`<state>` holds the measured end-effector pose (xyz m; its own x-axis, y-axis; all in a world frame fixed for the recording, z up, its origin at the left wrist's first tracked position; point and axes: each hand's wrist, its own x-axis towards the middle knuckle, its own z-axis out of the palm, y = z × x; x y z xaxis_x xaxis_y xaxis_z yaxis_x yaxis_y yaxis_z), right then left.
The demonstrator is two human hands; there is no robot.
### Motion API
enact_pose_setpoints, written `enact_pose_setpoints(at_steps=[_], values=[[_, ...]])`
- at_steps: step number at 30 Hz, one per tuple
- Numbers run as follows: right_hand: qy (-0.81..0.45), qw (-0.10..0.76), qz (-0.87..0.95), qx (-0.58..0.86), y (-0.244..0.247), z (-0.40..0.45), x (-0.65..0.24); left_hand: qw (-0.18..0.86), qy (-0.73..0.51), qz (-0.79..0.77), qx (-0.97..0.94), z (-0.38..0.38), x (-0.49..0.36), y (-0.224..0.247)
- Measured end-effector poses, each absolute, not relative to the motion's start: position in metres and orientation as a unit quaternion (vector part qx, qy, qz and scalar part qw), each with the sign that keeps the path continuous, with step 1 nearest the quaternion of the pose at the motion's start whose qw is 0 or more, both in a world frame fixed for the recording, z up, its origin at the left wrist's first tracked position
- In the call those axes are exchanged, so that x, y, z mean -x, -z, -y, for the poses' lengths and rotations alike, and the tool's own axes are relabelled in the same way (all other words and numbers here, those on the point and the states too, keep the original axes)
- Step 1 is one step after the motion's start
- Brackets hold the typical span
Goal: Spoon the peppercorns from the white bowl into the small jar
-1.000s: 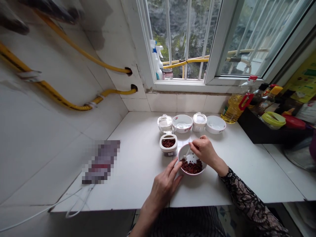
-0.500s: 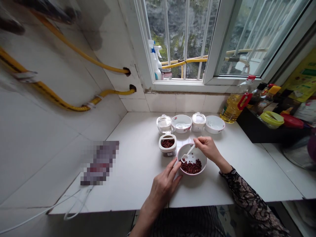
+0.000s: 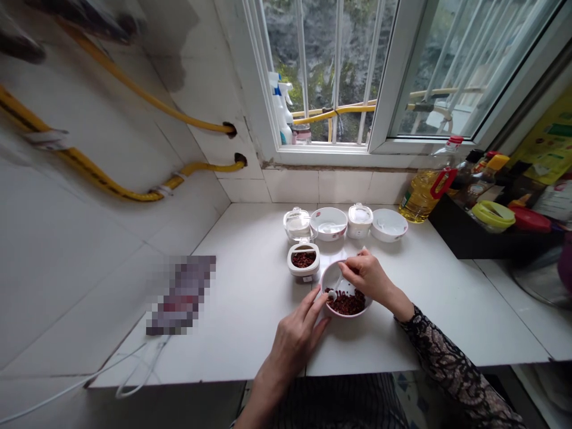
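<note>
Head view: right hand (image 3: 369, 277) is clenched on the upper handle of a white spoon (image 3: 332, 294), fingers pinched together above the bowl (image 3: 329, 275). Spoon slants down and left out of the grip. Its scoop end sits inside the bowl, near the left wall, at the edge of the dark red grains (image 3: 348, 304). Grains lie heaped at the near side of the bowl, below and left of the right hand, not in its grip.

Left hand (image 3: 297, 336) isn't closed around anything: fingers extended, tips touching the bowl's left rim, thumb lower down beside the bowl. Bowl is upright on the counter (image 3: 241, 328), between the 2 hands.

Front jar (image 3: 305, 278) stands just up-left of the bowl, top open, similar dark red grains inside. Behind is a row of 4, left to right: clear-lidded jar (image 3: 296, 223), white dish (image 3: 328, 232), second jar (image 3: 360, 223), second dish (image 3: 389, 235). Oil bottle (image 3: 417, 196) stands right of the row, next to a black box (image 3: 460, 232) of bottles.
</note>
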<state>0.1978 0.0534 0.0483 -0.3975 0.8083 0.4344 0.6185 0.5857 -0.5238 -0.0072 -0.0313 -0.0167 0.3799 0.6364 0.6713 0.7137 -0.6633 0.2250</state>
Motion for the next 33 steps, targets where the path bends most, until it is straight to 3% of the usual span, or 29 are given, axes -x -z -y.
enact_pose_setpoints(at_steps=[11, 33], values=[[-0.324, 0.379, 0.719, 0.484, -0.054, -0.057, -0.208, 0.049, 0.377, 0.406, 0.831, 0.031, 0.007, 0.016], [-0.356, 0.457, 0.631, 0.516, -0.052, -0.070, -0.206, 0.049, 0.371, 0.404, 0.834, 0.031, 0.007, 0.017]])
